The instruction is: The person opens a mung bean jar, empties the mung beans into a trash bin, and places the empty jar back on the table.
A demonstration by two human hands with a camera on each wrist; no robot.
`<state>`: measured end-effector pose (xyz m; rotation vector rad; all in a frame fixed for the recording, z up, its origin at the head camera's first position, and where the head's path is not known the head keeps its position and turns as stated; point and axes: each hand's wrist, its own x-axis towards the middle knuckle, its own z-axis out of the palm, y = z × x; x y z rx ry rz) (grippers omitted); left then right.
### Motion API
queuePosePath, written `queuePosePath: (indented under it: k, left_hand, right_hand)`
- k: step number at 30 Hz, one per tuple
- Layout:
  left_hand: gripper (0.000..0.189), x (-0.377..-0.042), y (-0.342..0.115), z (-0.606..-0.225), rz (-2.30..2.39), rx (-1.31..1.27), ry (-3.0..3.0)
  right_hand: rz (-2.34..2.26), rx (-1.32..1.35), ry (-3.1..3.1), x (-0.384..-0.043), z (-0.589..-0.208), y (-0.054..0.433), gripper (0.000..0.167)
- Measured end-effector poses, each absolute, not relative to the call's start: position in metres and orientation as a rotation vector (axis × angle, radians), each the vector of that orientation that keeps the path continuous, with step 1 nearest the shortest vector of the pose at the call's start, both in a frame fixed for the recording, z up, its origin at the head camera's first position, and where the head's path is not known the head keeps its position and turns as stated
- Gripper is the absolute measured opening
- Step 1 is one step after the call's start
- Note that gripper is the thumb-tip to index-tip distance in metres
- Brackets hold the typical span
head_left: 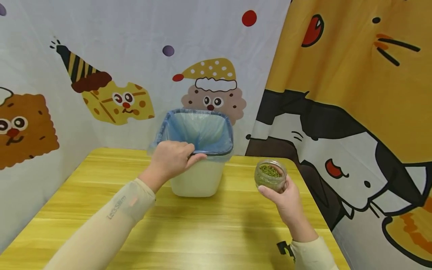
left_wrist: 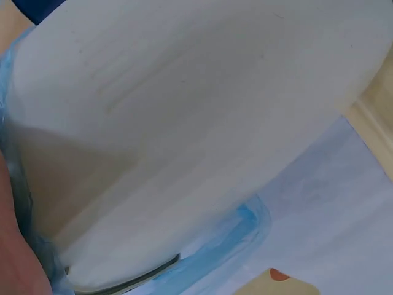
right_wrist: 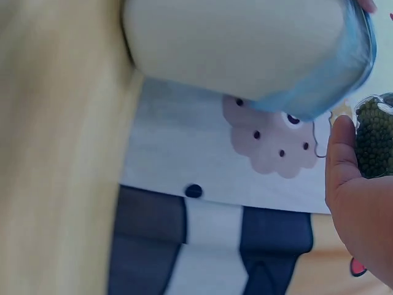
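Note:
A cream-coloured trash bin (head_left: 197, 178), lined with a blue plastic bag (head_left: 183, 131), is at the far side of the table. My left hand (head_left: 172, 159) grips its near rim over the liner, fingers curled over the edge. The left wrist view is mostly filled by the bin's pale wall (left_wrist: 184, 123). To the right of the bin, my right hand (head_left: 287, 202) holds a small clear glass jar (head_left: 270, 183) above the table. Green mung beans (head_left: 269, 171) lie inside the lidless jar. My right thumb (right_wrist: 342, 147) lies along the jar's side, with the beans visible beyond it.
The table (head_left: 199, 232) has a yellow wood-grain top. A white curtain (head_left: 128, 37) with cartoon prints hangs behind it, and an orange printed cloth (head_left: 344, 67) hangs to the right. A dark object (head_left: 285, 248) shows beside the right sleeve.

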<state>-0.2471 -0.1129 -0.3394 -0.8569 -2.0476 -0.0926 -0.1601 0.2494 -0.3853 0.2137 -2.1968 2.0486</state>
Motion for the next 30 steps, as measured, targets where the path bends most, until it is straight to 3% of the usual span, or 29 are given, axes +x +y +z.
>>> queuePosePath:
  k: [16, 30]
  left_hand:
    - [0.070, -0.251, -0.095, -0.339, -0.070, -0.786, -2.025]
    - [0.069, -0.251, -0.094, -0.339, -0.027, -0.754, -2.021]
  right_hand:
    - [1.534, 0.334, -2.501, -0.240, -0.261, 0.237, 0.081]
    - [1.069, 0.500, -2.679, -0.281, -0.223, 0.196, 0.096]
